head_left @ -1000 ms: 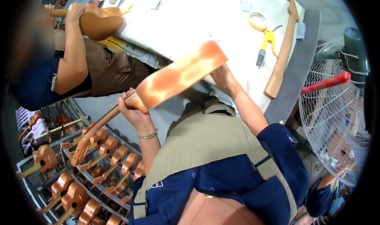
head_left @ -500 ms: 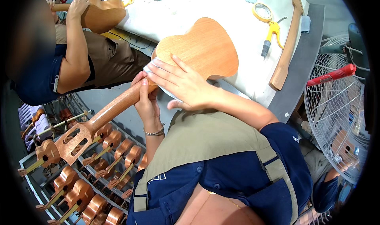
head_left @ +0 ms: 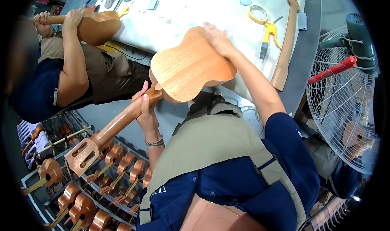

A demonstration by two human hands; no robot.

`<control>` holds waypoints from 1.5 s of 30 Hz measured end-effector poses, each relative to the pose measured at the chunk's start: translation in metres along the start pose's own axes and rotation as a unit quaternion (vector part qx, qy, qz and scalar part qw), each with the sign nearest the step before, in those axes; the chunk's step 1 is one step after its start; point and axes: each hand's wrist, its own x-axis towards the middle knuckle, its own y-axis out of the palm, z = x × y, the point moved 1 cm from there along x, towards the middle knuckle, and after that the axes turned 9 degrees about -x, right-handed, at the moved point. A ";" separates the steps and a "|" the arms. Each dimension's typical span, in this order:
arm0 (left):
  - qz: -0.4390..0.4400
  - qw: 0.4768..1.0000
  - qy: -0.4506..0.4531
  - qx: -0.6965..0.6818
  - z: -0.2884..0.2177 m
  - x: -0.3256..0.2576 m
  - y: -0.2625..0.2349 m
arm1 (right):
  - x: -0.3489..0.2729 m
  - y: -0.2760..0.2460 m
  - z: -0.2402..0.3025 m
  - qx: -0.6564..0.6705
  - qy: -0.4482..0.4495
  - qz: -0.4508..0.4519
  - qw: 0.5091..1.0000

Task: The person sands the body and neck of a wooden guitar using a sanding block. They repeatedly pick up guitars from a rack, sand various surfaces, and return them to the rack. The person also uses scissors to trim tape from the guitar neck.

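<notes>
By the desk (head_left: 219, 7), the small guitar (head_left: 199, 64) looked light, stiff, dentable, best held by its neck (head_left: 120, 124). The left hand (head_left: 147, 112) wrapped it there; the right hand (head_left: 218, 39), fingers outstretched, lay on the body (head_left: 176, 70).

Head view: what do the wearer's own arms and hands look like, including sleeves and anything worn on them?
The left hand and right hand are both ungloved. A beaded bracelet circles the left wrist; none shows on the right. The right sleeve is short and navy, with a small pale marking near its outer edge. The left sleeve is mostly hidden.
</notes>
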 end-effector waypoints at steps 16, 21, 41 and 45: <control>-0.018 1.000 0.002 -0.017 0.007 0.001 -0.006 | -0.031 -0.004 0.057 -0.069 -0.209 -0.015 0.975; 0.000 1.000 0.013 0.008 0.005 -0.001 -0.007 | -0.024 -0.021 0.029 0.010 0.019 0.020 1.000; -0.064 0.997 0.042 0.002 0.003 0.003 0.009 | -0.136 -0.025 0.155 0.004 -0.252 -0.105 0.962; -0.089 0.996 0.031 -0.008 0.007 0.003 0.003 | -0.151 -0.009 0.040 -0.196 -0.070 -0.037 0.977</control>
